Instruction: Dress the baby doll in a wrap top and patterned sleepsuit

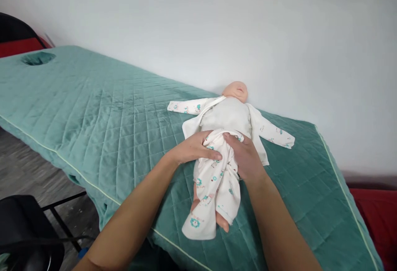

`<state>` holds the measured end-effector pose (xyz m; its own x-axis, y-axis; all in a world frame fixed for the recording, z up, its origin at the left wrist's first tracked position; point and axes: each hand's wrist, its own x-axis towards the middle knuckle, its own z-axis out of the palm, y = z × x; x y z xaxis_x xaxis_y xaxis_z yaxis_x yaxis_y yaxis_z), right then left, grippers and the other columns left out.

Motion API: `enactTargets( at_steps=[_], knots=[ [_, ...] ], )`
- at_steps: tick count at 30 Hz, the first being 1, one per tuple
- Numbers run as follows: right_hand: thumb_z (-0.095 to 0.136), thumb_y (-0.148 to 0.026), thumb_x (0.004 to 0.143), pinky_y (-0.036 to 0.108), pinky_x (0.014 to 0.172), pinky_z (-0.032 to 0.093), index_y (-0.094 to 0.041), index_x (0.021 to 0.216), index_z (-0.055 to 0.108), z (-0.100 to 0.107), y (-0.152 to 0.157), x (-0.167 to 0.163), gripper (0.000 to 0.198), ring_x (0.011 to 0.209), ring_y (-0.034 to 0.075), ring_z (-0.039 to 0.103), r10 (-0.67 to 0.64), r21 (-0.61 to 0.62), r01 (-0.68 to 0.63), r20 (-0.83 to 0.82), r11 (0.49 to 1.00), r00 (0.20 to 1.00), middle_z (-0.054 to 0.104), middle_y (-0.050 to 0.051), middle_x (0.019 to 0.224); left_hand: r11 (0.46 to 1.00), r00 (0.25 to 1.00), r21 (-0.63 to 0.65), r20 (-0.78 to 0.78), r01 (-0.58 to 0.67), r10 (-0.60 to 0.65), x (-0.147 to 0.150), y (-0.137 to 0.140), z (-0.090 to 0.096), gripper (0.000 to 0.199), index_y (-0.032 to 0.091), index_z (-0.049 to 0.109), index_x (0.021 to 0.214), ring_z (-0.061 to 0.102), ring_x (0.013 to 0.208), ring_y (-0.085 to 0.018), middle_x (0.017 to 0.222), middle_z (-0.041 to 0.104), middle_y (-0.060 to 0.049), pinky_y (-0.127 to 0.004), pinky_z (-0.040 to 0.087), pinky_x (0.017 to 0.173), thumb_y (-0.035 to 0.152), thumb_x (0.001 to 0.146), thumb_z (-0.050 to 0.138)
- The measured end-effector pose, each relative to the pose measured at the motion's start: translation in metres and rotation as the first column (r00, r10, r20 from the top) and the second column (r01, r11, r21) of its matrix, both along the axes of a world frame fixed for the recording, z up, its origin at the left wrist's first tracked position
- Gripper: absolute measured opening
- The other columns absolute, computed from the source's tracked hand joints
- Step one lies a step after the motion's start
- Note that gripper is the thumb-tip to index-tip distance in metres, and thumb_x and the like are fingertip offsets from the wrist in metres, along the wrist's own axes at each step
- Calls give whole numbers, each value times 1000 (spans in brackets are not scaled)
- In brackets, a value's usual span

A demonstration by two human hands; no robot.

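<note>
A baby doll (pixel 236 90) lies on its back on a green quilted cover, its head toward the wall. It wears an unfastened white jacket (pixel 276 132) with small prints, sleeves spread, over a plain white layer (pixel 228 113). White printed baby trousers (pixel 214 180) lie over its hips and legs. One foot (pixel 222 221) shows below a trouser leg, while the other leg's fabric hangs loose past the foot. My left hand (pixel 197 147) grips the trousers' waist on the left, thumb on top. My right hand (pixel 245 155) pinches the waistband on the right. Both hands' fingertips are partly under cloth.
The green bed (pixel 124 118) runs along a white wall (pixel 186 35) and has a face hole (pixel 39 58) at its far left. A dark chair (pixel 27 221) stands at lower left. Red items (pixel 375 217) lie beyond the right edge.
</note>
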<state>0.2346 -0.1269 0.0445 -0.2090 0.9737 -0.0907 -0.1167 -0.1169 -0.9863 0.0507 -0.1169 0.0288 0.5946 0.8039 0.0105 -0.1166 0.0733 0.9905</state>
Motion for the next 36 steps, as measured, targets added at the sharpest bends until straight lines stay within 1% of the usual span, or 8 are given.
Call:
enactTargets(
  at_steps=[7, 13, 16, 19, 22, 25, 31, 36],
  knots=[
    [72, -51, 81, 34, 77, 55, -19, 110, 72, 9, 0, 1, 43, 87, 23, 69, 122, 48, -128, 111, 991, 986, 75, 6, 98, 981, 955, -138, 246, -133, 164, 3, -4, -16, 43, 13, 69, 101, 65, 80, -18, 91, 72, -7, -28, 51, 76, 46, 77, 79],
    [83, -42, 72, 41, 90, 54, -21, 117, 73, 24, -4, 11, 50, 103, 30, 68, 488, 4, -534, 401, 846, 776, 75, 6, 107, 933, 882, -230, 325, -278, 343, 10, -5, -18, 46, 13, 66, 86, 58, 61, -12, 72, 66, -1, -22, 48, 60, 50, 67, 85],
    [79, -43, 76, 41, 91, 55, -23, 118, 72, 17, -6, 12, 47, 106, 30, 68, 443, -2, -469, 328, 883, 834, 74, 5, 112, 928, 901, -196, 242, -318, 359, 10, -5, -19, 50, 12, 67, 87, 59, 62, -13, 74, 67, -3, -23, 47, 59, 55, 68, 82],
    [77, -40, 79, 40, 90, 55, -24, 118, 70, 6, -4, 11, 43, 103, 27, 69, 301, 30, -304, 69, 952, 951, 74, 5, 112, 959, 950, -70, 131, -275, 282, 8, -4, -13, 54, 10, 71, 91, 61, 69, -16, 82, 71, -6, -24, 47, 62, 61, 72, 76],
    [76, -40, 80, 38, 86, 56, -20, 109, 71, -3, -1, 9, 36, 97, 25, 70, 188, 35, -186, -85, 982, 978, 75, 6, 105, 990, 990, 24, 0, -138, 138, 7, -5, -1, 48, 11, 73, 93, 64, 76, -18, 88, 72, -6, -25, 49, 69, 49, 67, 84],
    [76, -41, 81, 34, 85, 55, -20, 103, 72, -7, 0, 6, 30, 92, 21, 69, 132, 81, -126, -68, 989, 989, 75, 5, 101, 993, 993, -39, -50, -111, 109, 7, -6, 4, 41, 11, 74, 90, 64, 73, -18, 83, 72, -5, -26, 50, 70, 36, 62, 90],
    [76, -42, 81, 33, 82, 54, -20, 112, 69, 1, -5, 6, 39, 93, 21, 68, 271, 111, -266, -39, 958, 962, 73, 5, 106, 945, 939, -228, 197, -235, 281, 9, -17, 2, 46, 9, 72, 81, 60, 60, -14, 69, 69, -5, -24, 48, 59, 49, 64, 86],
    [78, -42, 79, 35, 87, 52, -22, 118, 66, 10, -10, 15, 45, 102, 22, 66, 412, 114, -417, 63, 902, 909, 71, 5, 112, 915, 922, -342, 238, -215, 306, 11, -47, 15, 41, 7, 73, 93, 65, 64, -17, 78, 73, -10, -25, 50, 60, 43, 76, 80]
  ],
)
